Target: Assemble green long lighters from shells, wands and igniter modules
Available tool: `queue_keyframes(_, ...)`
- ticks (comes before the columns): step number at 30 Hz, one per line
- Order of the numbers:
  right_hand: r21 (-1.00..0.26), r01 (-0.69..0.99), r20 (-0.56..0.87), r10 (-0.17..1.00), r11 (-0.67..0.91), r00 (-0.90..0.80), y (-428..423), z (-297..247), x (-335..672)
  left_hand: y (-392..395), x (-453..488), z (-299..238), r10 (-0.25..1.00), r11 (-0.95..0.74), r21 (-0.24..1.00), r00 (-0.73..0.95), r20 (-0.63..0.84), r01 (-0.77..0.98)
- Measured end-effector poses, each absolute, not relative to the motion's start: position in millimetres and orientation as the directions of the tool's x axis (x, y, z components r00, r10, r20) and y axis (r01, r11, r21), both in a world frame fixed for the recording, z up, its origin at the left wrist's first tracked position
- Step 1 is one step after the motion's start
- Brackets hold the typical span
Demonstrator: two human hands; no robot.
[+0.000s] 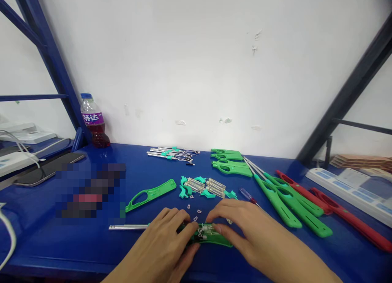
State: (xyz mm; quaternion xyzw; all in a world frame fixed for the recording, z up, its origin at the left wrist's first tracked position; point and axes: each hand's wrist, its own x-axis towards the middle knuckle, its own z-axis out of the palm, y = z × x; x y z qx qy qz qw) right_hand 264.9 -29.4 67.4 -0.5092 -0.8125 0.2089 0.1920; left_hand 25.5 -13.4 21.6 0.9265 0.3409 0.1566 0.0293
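My left hand (163,240) and my right hand (245,230) both rest on a green lighter shell (211,236) lying near the blue table's front edge, fingers curled and pressing on it. Small clear and white parts sit inside the open shell. A metal tube (127,227) sticks out to the left from under my left hand. Tiny white pieces (193,211) lie just beyond my fingers.
An empty green shell half (151,193) lies left of centre. Clear tubes with teal parts (205,187) sit mid-table, metal tube assemblies (171,153) and green shells (228,162) farther back. Finished green (290,205) and red lighters (337,211) lie right. A purple drink bottle (93,121) and a phone (47,168) stand left.
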Motion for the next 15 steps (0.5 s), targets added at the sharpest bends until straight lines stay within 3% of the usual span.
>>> queue_keyframes(3, -0.504, 0.763, 0.137, 0.909, 0.405, -0.392, -29, 66, 267, -10, 19, 22, 0.633, -0.773, 0.219, 0.703, 0.324, 0.595)
queue_keyframes(7, -0.444, 0.812, 0.166, 0.925, 0.38, -0.343, -27, 66, 270, 12, -7, 23, 0.681, -0.709, 0.19, 0.589, 0.436, 0.679)
queue_keyframes(12, -0.405, 0.846, 0.202, 0.937, 0.346, -0.286, -24, 71, 274, 45, -51, 24, 0.893, -0.34, 0.058, 0.302, 0.334, 0.939)
queue_keyframes(15, -0.395, 0.855, 0.23, 0.937, 0.336, -0.262, -23, 73, 276, 54, -67, 21, 0.943, -0.27, 0.068, 0.25, 0.222, 0.96)
